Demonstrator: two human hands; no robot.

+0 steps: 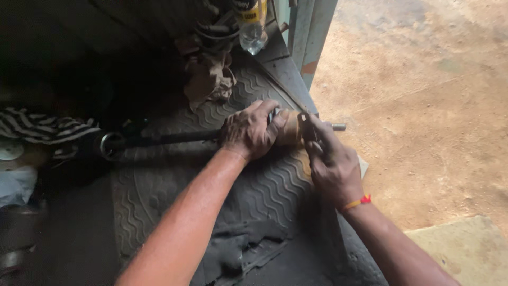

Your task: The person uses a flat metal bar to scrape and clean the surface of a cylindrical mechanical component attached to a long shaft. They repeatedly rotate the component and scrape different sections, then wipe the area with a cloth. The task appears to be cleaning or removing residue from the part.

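Observation:
A long dark drive shaft lies across a ribbed black rubber mat, with a rubber boot and clamp ring at its left end and a metal stub sticking out at the right. My left hand is wrapped around the shaft's bulky right-hand joint, whose tan, greasy body shows between my hands. My right hand, with an orange thread on the wrist, holds a small dark tool pressed against that joint's end. Both hands are smeared with grease.
A dirty crumpled rag and a clear plastic bottle lie beyond the shaft. A striped cloth sits at the left. Dark cloth scraps lie near me. A green metal door frame borders bare dirt ground on the right.

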